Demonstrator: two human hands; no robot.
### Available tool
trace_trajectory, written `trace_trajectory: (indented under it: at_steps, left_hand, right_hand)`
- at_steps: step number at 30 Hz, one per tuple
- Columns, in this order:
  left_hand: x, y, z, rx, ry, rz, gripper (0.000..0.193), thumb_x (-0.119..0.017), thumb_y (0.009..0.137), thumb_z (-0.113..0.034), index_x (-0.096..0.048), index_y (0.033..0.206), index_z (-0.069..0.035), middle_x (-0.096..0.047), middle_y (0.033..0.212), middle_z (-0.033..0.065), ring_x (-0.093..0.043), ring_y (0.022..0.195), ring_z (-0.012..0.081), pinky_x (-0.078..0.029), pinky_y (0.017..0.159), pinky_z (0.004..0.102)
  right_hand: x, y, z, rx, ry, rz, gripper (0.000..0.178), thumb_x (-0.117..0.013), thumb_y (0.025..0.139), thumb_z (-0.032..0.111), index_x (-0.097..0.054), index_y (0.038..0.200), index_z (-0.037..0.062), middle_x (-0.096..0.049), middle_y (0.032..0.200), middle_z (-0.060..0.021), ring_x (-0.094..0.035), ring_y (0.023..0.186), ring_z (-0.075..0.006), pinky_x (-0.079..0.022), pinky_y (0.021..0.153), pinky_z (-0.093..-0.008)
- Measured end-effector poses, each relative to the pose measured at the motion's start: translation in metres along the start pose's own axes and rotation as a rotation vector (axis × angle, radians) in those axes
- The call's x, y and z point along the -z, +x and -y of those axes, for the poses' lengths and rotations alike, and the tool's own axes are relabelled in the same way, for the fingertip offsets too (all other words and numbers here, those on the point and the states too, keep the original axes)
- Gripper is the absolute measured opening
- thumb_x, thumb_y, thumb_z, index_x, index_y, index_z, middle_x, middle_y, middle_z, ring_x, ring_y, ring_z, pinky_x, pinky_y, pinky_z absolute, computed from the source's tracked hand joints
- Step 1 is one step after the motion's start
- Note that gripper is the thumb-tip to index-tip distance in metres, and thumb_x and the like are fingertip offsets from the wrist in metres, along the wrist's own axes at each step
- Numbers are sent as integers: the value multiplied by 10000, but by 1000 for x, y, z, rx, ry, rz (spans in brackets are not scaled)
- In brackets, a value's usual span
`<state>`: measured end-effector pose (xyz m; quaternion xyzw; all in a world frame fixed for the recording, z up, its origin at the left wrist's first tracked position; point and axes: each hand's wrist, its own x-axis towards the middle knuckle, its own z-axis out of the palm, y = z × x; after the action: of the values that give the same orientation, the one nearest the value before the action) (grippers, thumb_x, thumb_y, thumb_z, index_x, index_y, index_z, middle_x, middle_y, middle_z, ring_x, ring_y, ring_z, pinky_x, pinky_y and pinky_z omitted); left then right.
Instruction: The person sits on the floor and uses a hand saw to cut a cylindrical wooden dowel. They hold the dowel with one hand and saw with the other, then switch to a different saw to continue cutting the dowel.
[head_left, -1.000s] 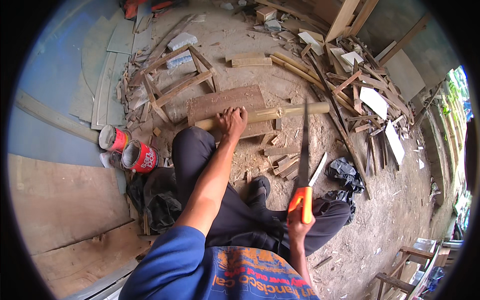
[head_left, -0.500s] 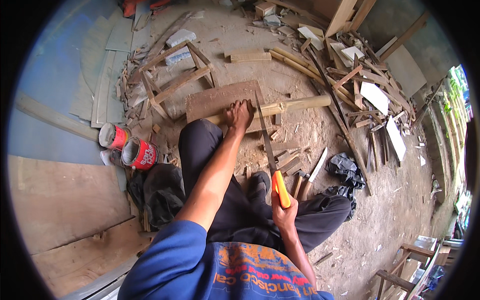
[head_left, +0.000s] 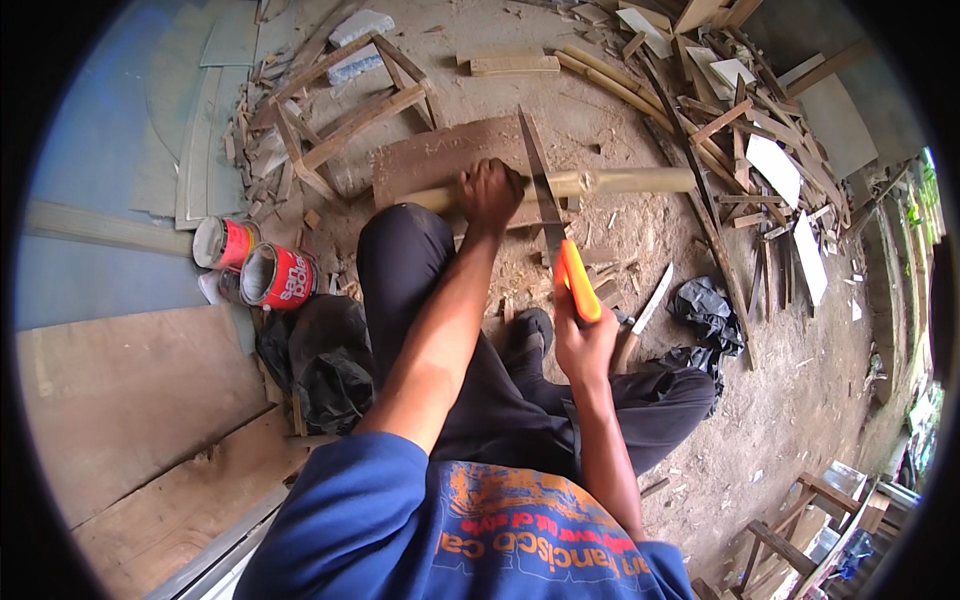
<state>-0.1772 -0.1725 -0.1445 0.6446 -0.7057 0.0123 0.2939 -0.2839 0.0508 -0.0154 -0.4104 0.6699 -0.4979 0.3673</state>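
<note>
A bamboo pole lies crosswise in front of me, over a brown board on the ground. My left hand is closed round the pole, left of the saw. In my right hand is the orange and yellow handle of a handsaw. Its blade crosses the pole just right of my left hand, with the tip pointing away from me. Whether the teeth have entered the bamboo, I cannot tell. My left knee is close to the pole's left end.
A knife lies by my right leg, near a black plastic bag. Two red paint cans stand at the left. A wooden frame lies beyond them. Scrap wood is heaped at the far right, beside long bamboo poles.
My right hand has pushed the saw forward, so more of the blade is past the pole. My left hand keeps its grip. The view has shifted slightly.
</note>
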Motion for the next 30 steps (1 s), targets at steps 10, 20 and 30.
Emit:
trace_trajectory:
  at_steps: [10, 20, 30]
  left_hand:
    - [8, 8, -9, 56, 16, 61, 312, -525, 874, -291, -715, 893, -44, -708, 995, 162, -665, 973, 321, -468, 912, 463]
    - [2, 20, -1, 84, 19, 107, 361, -513, 884, -317, -730, 906, -30, -716, 1016, 195, -677, 971, 354, -461, 956, 484]
    - [9, 26, -8, 125, 28, 132, 367, -549, 896, -363, -746, 920, -54, -728, 974, 180, -693, 928, 348, -516, 857, 466]
  right_hand:
    - [20, -65, 10, 62, -79, 17, 153, -644, 939, 76, -648, 829, -29, -560, 554, -60, -529, 528, -46, -420, 489, -270]
    - [33, -89, 13, 82, -82, -16, 100, -636, 939, 54, -673, 925, -38, -571, 590, -76, -504, 609, -33, -423, 517, -277]
    - [39, -63, 15, -29, -9, 20, 209, -676, 933, 132, -626, 808, -28, -508, 538, -78, -440, 512, -62, -377, 474, -301]
